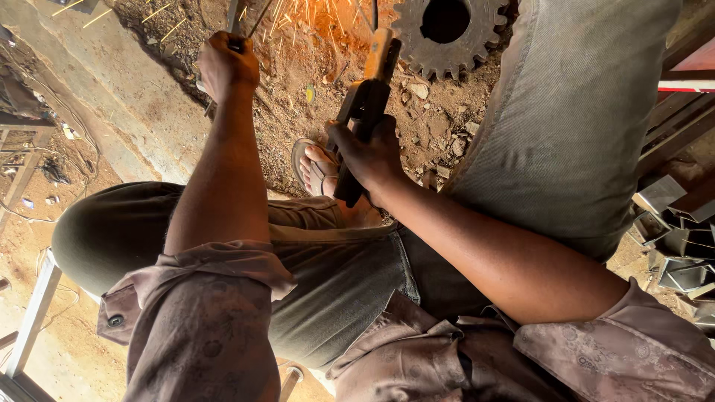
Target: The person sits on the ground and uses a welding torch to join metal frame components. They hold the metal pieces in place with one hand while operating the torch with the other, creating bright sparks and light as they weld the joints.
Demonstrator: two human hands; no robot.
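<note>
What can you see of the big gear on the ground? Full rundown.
The gear is a toothed wheel of dull grey metal with a large round bore. It lies flat on the reddish dirt at the top edge of the view, its upper part cut off. Squared teeth ring its visible rim. The wooden tip of the tool overlaps its left edge; whether they touch is unclear.

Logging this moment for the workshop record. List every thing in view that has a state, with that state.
Left hand: fist shut on a thin rod.
Right hand: fingers closed round the black tool.
Black tool: held tilted, tip toward the sparks.
Sparks: flying at the top edge.
Gear: lying flat on the dirt.
Sandal: on a foot.
Metal sections: piled loose at right.
</note>
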